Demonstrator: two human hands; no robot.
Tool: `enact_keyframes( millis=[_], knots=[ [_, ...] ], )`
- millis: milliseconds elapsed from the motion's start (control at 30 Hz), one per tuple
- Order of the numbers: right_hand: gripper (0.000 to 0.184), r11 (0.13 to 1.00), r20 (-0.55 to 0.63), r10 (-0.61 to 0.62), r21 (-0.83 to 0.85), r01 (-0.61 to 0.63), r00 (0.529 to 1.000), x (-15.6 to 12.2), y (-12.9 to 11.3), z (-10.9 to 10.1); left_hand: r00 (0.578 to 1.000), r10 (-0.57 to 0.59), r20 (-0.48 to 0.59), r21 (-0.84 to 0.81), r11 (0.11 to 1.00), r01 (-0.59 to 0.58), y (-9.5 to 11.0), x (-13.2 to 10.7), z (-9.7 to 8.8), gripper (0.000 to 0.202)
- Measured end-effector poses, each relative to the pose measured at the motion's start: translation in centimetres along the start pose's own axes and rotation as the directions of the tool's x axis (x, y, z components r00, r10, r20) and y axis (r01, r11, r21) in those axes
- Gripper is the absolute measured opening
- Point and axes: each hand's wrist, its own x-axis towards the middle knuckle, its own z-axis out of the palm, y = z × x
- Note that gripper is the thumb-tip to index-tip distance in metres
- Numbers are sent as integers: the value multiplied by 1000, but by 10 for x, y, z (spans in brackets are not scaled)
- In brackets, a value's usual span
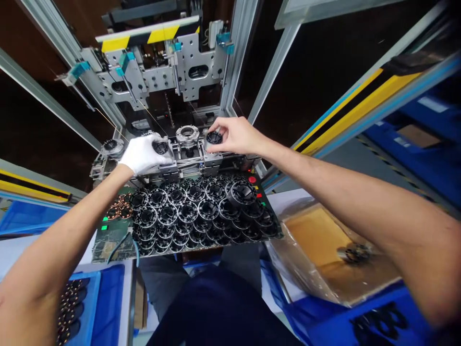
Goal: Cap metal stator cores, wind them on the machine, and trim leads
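Bare arms [345,192] are stretched forward nearest the camera. One ring [161,147] is gripped by the gloved left hand [141,153], and a second ring [214,138] is pinched by the bare right hand [233,135]. Between the hands, a round fixture [181,137] is mounted. On their body side, stacked rings [167,214] are borne by the table [118,228], with copper coils [124,211] and pliers [137,249] laid towards the left.

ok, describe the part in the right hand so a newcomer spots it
Find the yellow-and-black striped bar, then drop to the row of metal fixtures below it. At that row's right end, the ungloved right hand holds a round, silver-walled part with a black top. Only this one is held bare-handed; lookalikes are stacked nearer the wearer or at the white-gloved left hand.
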Motion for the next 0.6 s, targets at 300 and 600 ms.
enact_keyframes(
  millis=[300,600],
  knots=[
    [62,987,-131,47,157,-26,990,-6,3,-11,977,97,-192,-386,907,-166,-17,-5,-20,87],
    [77,955,-252,70,295,8,965,-13,4,-9,966,18,-257,-563,810,-165,-13,-6,-26,108]
  ],
)
